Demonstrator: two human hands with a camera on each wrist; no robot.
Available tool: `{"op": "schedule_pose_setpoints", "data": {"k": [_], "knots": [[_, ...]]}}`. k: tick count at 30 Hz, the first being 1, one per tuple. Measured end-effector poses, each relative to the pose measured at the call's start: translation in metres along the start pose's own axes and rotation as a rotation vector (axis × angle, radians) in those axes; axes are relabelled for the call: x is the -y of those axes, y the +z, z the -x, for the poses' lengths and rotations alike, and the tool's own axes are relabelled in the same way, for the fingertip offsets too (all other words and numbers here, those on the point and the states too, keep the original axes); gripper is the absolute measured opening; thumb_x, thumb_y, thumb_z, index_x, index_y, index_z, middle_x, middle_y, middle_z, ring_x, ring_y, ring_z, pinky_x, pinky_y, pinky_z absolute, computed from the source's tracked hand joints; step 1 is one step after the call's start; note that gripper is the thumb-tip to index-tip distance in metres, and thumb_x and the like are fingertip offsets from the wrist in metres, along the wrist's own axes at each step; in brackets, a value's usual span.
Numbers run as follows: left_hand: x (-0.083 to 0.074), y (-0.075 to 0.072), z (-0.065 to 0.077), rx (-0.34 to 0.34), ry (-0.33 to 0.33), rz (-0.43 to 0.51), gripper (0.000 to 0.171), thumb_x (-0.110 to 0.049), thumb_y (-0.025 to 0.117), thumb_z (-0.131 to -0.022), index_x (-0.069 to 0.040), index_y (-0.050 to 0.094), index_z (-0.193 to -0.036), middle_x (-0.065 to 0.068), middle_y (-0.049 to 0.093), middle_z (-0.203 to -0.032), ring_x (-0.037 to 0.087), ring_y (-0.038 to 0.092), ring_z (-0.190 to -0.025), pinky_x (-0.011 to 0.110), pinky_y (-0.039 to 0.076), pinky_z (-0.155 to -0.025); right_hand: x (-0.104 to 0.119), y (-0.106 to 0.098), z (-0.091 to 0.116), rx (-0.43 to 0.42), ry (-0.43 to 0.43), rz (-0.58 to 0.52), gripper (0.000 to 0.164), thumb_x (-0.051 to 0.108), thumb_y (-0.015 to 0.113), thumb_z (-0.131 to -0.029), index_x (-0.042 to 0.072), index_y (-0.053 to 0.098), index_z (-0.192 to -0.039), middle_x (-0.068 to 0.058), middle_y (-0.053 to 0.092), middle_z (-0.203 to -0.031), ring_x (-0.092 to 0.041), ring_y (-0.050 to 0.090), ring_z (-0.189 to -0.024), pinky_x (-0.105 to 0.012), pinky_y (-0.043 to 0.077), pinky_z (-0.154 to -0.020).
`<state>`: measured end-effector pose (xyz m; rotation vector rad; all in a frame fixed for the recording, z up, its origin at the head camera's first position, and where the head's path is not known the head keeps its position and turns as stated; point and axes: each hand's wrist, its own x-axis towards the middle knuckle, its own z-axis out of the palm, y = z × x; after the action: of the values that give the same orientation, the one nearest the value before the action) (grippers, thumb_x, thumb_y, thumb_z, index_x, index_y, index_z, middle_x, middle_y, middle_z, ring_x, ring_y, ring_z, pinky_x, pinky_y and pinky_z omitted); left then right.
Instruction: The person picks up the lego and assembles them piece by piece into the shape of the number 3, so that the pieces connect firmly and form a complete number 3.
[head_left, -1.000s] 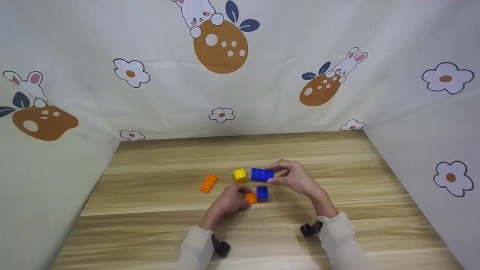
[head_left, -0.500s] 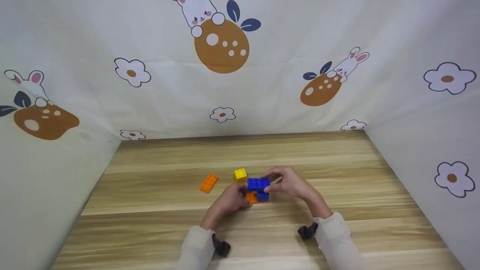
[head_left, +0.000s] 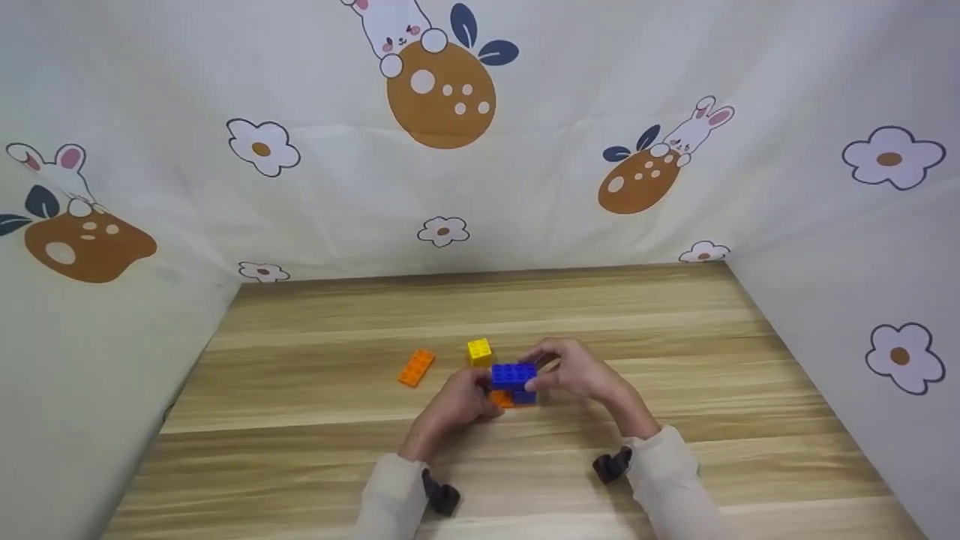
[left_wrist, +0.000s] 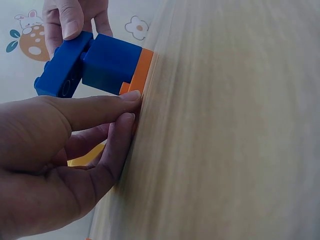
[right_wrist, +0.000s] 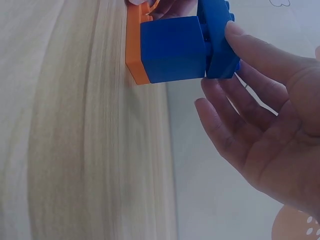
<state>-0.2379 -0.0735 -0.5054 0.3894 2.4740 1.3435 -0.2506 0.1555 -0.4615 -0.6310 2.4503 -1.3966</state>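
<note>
My right hand [head_left: 574,369] pinches a long blue building brick [head_left: 514,376] by its right end, thumb in front and fingers behind. That brick lies tilted over a second, square blue brick [right_wrist: 172,49], right at its studs. The square brick sits on one end of a flat orange plate brick [left_wrist: 141,70], which rests on the table. At the plate's other end, my left hand [head_left: 461,399] pinches it between thumb and fingers. Part of the plate is hidden behind the left fingers and the long brick.
A small yellow brick [head_left: 479,352] stands just behind the left hand. Further left, another flat orange plate brick [head_left: 416,367] lies on the wooden table [head_left: 315,450]. Patterned cloth walls [head_left: 337,187] close off the back and both sides.
The right hand has brought the long blue brick toward me, slightly left and down onto the square blue brick. The left hand has stayed at the orange plate.
</note>
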Motion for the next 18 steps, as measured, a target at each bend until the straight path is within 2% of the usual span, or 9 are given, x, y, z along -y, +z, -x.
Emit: {"op": "schedule_pose_setpoints", "data": {"k": [8,18], "knots": [[-0.0005,0.0012,-0.0012,-0.01,-0.016,-0.016,0.032,-0.004,0.081,-0.079,-0.003,0.07,-0.109,0.006,0.068,-0.094,0.017,0.055,-0.082,0.028,0.046,-0.073,-0.0005,0.0007,-0.0003,-0.014,-0.004,0.039,0.037,0.013,0.084,-0.08,0.006,0.073,-0.115,-0.013,0.074,-0.112,-0.027,0.068,-0.104,-0.04,0.056,-0.09],[0.0003,0.0003,0.0006,0.008,-0.03,-0.017,0.032,-0.008,0.079,-0.084,-0.004,0.069,-0.114,0.006,0.07,-0.103,0.019,0.059,-0.088,0.036,0.051,-0.082,-0.0008,0.0007,-0.0002,-0.003,0.074,0.009,0.035,0.013,0.085,-0.078,0.01,0.075,-0.111,-0.009,0.073,-0.109,-0.024,0.068,-0.103,-0.037,0.056,-0.089]]}}
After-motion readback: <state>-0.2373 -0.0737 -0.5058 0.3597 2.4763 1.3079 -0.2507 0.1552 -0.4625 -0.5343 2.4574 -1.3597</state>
